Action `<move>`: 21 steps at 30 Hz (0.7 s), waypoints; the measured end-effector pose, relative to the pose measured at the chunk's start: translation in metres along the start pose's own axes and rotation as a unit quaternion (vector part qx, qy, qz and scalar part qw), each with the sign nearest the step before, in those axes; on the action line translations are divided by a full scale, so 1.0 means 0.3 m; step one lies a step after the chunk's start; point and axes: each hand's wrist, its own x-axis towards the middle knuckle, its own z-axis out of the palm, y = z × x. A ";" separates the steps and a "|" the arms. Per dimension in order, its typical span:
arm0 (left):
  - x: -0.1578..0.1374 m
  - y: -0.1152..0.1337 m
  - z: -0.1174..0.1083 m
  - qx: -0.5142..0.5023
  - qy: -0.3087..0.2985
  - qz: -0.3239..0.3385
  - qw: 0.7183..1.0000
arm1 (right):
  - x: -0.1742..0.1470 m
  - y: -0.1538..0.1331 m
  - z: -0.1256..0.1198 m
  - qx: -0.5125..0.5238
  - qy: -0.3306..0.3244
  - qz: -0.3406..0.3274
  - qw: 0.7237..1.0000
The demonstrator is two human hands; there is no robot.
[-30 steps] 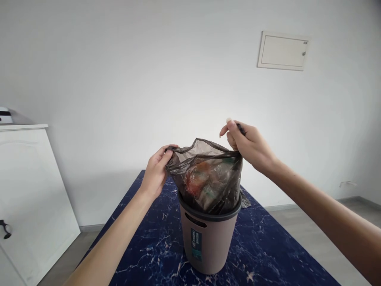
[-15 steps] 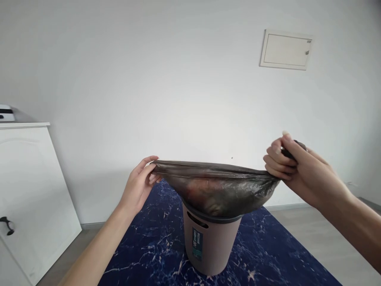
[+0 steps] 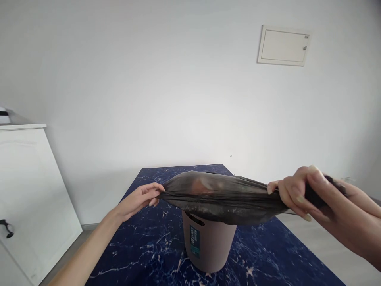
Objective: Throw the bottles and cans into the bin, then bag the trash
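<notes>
A thin black garbage bag (image 3: 220, 198) is stretched sideways between my hands, above a greyish-pink trash can (image 3: 211, 246). My left hand (image 3: 145, 195) pinches the bag's left end between thumb and fingers. At the other end my right hand (image 3: 306, 194) is closed in a fist around a bunched part of it. Something reddish and pale shows faintly through the plastic. The bag covers the can's rim; one handle slot and a teal label face me. What is inside the can is hidden.
The can stands on a table with a dark blue marble-patterned top (image 3: 143, 246). A white cabinet (image 3: 32, 190) with a black handle is at the left. On the pale wall behind hangs a white panel box (image 3: 282, 45). Grey floor shows on the right.
Both hands have come lower, the right one also further right and nearer to me. The bag is pulled longer and flatter and now hides the can's rim.
</notes>
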 end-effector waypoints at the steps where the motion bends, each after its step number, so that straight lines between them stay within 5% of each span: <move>1: 0.011 0.001 -0.009 0.031 -0.008 -0.012 0.999 | -0.009 -0.007 0.012 -0.003 -0.014 -0.008 1.000; 5: 0.045 0.074 0.008 0.117 0.092 0.025 0.989 | -0.041 -0.051 0.081 -0.022 -0.031 -0.027 0.999; 8: 0.030 0.196 0.110 0.145 0.154 0.121 0.970 | -0.038 -0.099 0.135 -0.057 -0.030 -0.043 0.997; 13: -0.028 0.386 0.378 0.285 -0.039 0.260 0.922 | 0.002 -0.178 0.208 -0.101 -0.029 -0.077 0.991; 17: 0.006 0.417 0.540 0.344 -0.091 0.345 0.869 | 0.034 -0.213 0.244 -0.133 0.024 -0.142 0.981; 21: 0.055 0.385 0.584 0.390 -0.109 0.372 0.835 | 0.037 -0.186 0.220 -0.139 0.029 -0.169 0.975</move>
